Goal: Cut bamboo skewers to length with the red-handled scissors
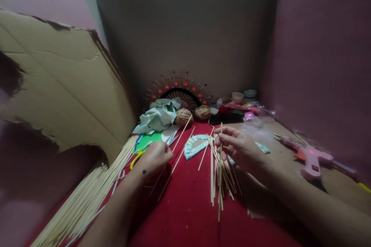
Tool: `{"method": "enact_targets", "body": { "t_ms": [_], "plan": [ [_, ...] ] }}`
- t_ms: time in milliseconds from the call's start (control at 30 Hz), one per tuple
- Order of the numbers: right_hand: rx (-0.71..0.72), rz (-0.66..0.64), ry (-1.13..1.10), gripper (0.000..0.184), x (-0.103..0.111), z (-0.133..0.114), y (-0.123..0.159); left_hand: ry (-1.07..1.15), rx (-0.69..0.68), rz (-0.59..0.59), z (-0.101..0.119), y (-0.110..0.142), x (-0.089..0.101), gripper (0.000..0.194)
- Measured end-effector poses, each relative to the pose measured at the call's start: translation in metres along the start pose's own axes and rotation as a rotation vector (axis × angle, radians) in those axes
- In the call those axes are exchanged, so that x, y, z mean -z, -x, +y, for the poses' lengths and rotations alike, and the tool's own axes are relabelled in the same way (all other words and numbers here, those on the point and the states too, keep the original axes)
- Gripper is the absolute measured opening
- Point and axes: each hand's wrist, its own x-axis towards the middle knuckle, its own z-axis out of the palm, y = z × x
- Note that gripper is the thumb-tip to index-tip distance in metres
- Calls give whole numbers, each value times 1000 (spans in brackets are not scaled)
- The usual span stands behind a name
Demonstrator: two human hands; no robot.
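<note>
My left hand (156, 158) is closed, with its fingertips mostly hidden from view. A thin wooden stick (182, 134) passes through the fist, its upper end in front of a ball of twine. Another stick (176, 165) lies slantwise beside this hand. Between thumb and fingers, my right hand (233, 144) pinches an upright thin wooden stick (220, 197). Below it, a loose bunch of short sticks (213, 181) fans out on the red cloth (185, 216). A curved cardboard piece wrapped in pale patterned fabric (191, 150) lies between the hands, near the sticks.
Long sticks (84, 197) are piled at left, beneath torn cardboard (66, 85). Yellow-handled scissors (136, 159) lie by my left hand. A pink glue gun (314, 160) rests on cardboard at right. Behind are crumpled fabric (159, 117), twine balls (184, 117) and a flowered arch (175, 84).
</note>
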Motion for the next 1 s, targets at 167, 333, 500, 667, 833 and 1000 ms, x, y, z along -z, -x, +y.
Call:
{"method": "enact_targets", "body": {
  "t_ms": [167,333,500,667,833,1000],
  "plan": [
    [86,36,28,18,-13,-10,6,517,-117,45,14,30,15,16],
    [264,20,99,16,-25,-22,12,1014,-355,14,46,47,5,13],
    [387,-33,196,19,-36,-24,16,925,-508,-147,59,44,-9,23],
    [414,-1,328,17,-45,-25,15,838,-582,-157,61,40,-5,21],
    [367,-30,410,19,-52,-28,13,876,-585,-168,63,36,0,29],
    [356,-41,336,16,-54,-27,7,919,-558,-197,63,32,1,24]
  ]
}}
